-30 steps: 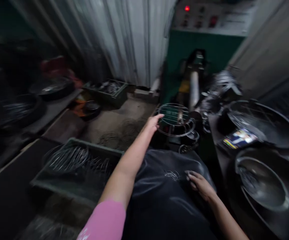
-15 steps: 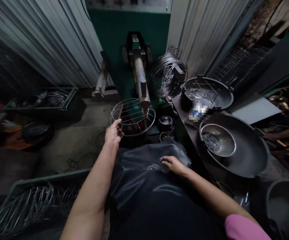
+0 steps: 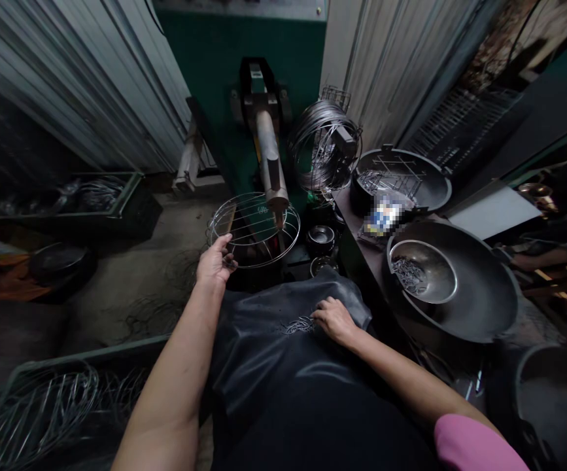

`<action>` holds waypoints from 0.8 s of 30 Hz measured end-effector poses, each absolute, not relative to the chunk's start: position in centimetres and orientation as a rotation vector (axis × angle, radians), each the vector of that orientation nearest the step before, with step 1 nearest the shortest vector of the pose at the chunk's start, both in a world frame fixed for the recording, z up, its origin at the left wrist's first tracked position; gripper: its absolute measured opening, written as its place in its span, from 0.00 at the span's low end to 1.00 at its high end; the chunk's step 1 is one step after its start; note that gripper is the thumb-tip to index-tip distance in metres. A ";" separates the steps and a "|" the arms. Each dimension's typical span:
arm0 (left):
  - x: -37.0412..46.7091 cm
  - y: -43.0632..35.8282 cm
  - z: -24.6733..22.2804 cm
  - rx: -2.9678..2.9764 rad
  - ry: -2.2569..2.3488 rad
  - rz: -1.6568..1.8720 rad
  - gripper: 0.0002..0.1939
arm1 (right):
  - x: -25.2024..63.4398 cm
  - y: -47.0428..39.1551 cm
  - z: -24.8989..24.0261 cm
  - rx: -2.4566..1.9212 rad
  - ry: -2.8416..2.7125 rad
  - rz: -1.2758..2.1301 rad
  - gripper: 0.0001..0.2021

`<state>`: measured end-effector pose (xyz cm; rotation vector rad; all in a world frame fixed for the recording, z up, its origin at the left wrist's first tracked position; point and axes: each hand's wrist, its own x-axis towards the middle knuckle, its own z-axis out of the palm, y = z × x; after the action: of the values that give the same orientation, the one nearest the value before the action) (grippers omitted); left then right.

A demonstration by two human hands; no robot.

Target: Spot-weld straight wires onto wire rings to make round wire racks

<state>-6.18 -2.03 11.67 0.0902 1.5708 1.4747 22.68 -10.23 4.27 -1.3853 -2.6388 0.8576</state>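
Observation:
My left hand (image 3: 215, 261) is closed on the near left rim of a round wire basket (image 3: 290, 247), held beneath the tip of a welding machine's arm (image 3: 267, 147). The arm's lower tip reaches down inside the basket's ring. Across my lap lies a dark apron (image 3: 254, 327) bearing a small heap of short wire pieces (image 3: 297, 325). At the right edge of that heap, my right hand (image 3: 336, 320) has its fingers curled down and pinched onto the wires. How many pieces it grips is hidden.
On the right bench stand a large black pan (image 3: 489, 294) and, inside it, a steel bowl (image 3: 446, 275) of wire bits. Behind are another pan (image 3: 435, 186) and a wire coil (image 3: 307, 124). Crates of wire parts (image 3: 138, 196) (image 3: 42, 366) flank the left.
My right hand's fingers have curled more onto the wire heap. My left hand keeps hold of the basket under the machine arm. The whole view has shifted slightly.

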 end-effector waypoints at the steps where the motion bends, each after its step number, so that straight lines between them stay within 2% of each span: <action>1: -6.2 -2.0 11.6 0.091 1.571 1.474 0.19 | 22.7 -10.1 4.2 -1.395 -2.525 0.987 0.09; 5: -6.2 -2.0 11.6 0.071 1.567 1.472 0.18 | 23.4 -9.5 3.6 -1.540 -1.933 1.627 0.10; 7: -6.1 -1.9 11.7 0.058 1.557 1.478 0.17 | 24.0 -9.4 3.2 -1.592 -1.727 1.774 0.11; 11: -5.8 -1.8 12.0 0.029 1.536 1.512 0.16 | 24.7 -9.6 2.1 -1.697 -1.918 1.621 0.12; 16: -5.4 -1.7 12.1 0.013 1.549 1.577 0.16 | 23.7 -9.2 2.0 -1.717 -2.117 1.322 0.06; 19: -5.2 -1.5 11.9 0.021 1.543 1.617 0.17 | 21.9 -7.1 4.3 -1.515 -1.907 1.408 0.06; 24: -4.8 -1.5 11.0 0.042 1.519 1.667 0.19 | 16.8 -2.3 9.5 -1.040 -1.346 1.418 0.15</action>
<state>-4.85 -1.49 11.04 0.0416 1.5186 1.6667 16.78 -2.32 9.50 -1.0399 -1.3459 1.4176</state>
